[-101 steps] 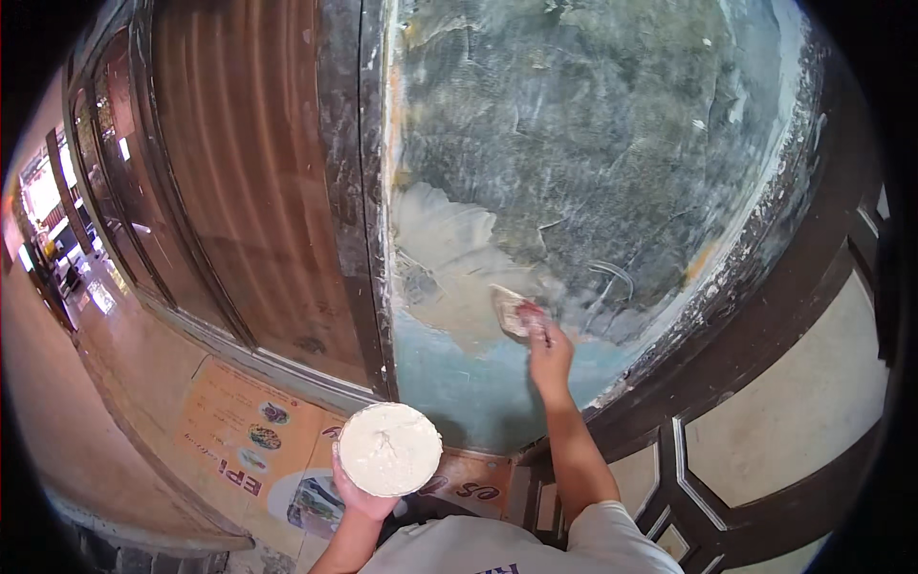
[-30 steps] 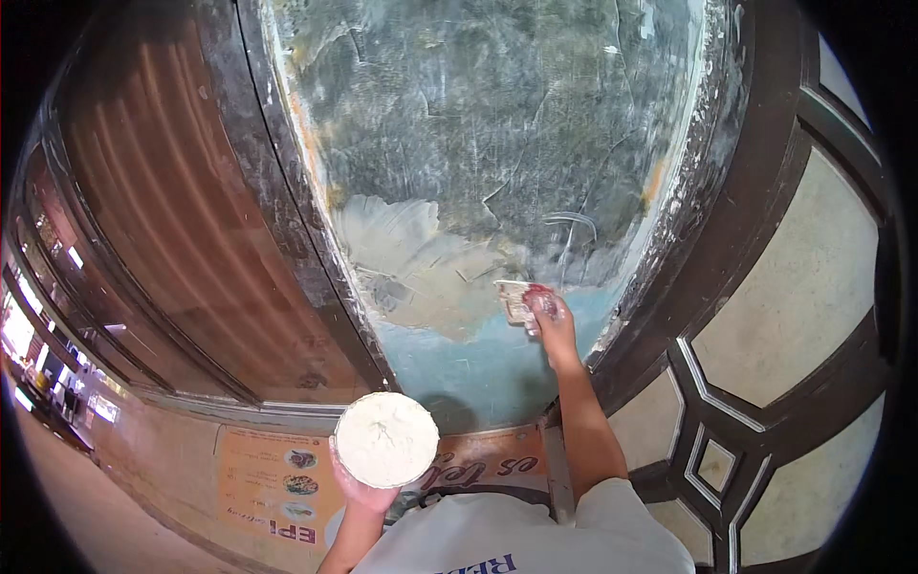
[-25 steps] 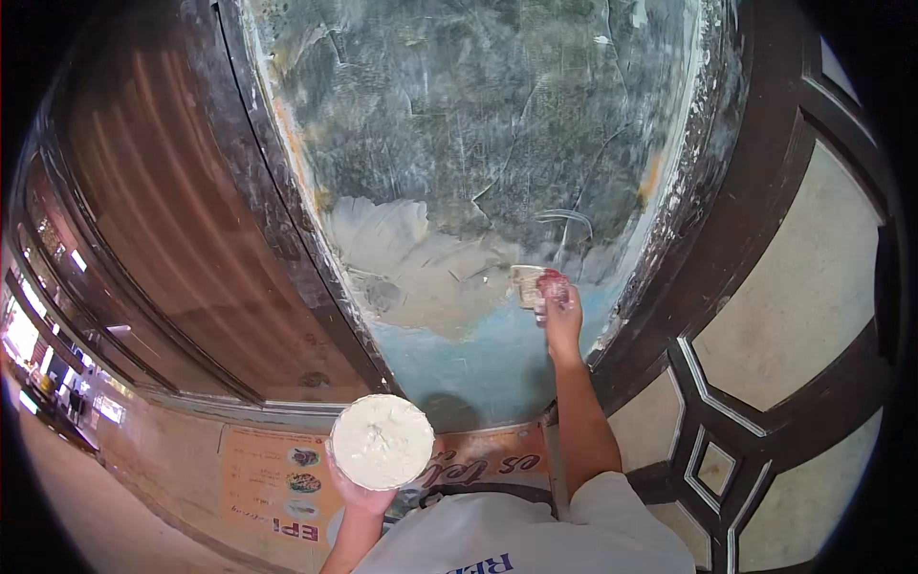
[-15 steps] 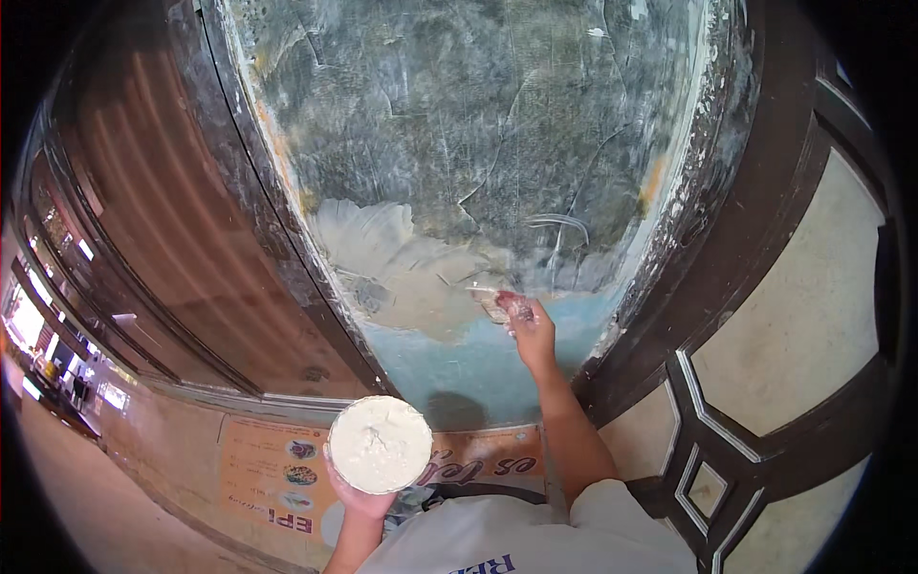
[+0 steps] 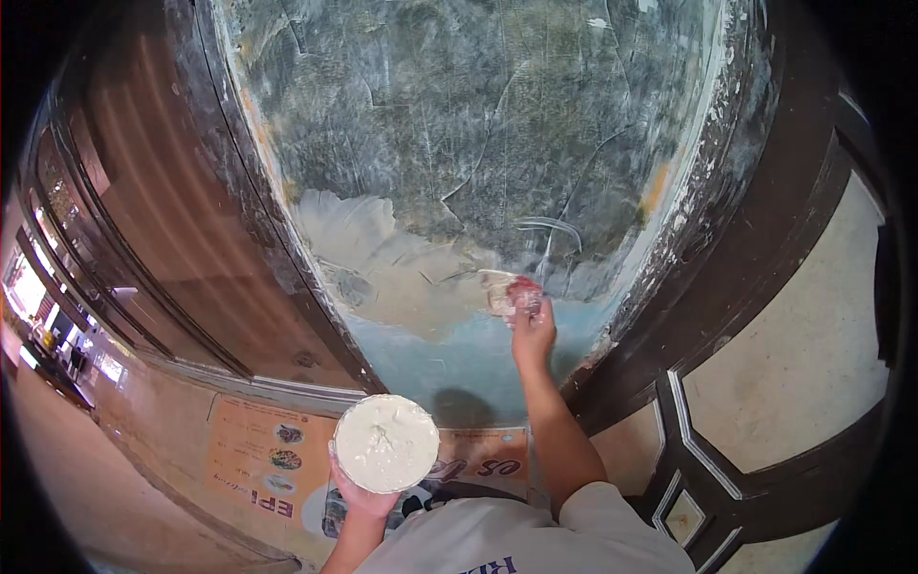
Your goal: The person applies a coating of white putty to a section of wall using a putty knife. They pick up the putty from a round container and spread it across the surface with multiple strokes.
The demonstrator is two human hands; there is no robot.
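My right hand (image 5: 532, 330) is raised against a worn grey-green wall panel (image 5: 478, 124) and grips a putty knife (image 5: 505, 291) with a red handle. Its pale, putty-smeared blade lies flat on the wall at the right edge of a beige patch of fresh putty (image 5: 402, 273). Below the patch the wall is blue (image 5: 449, 354). My left hand (image 5: 368, 497) holds up a round tub of white putty (image 5: 385, 443) from underneath, low and left of the knife, away from the wall.
A dark wooden door frame (image 5: 258, 239) borders the panel on the left, with brown door panels (image 5: 143, 191) beyond it. On the right, dark timber framing (image 5: 765, 287) encloses cream wall panels (image 5: 813, 354). An orange printed sheet (image 5: 277, 459) lies on the floor below.
My right hand has shifted the knife a little along the lower edge of the putty patch, from left back toward the right. The tub in my left hand has barely moved.
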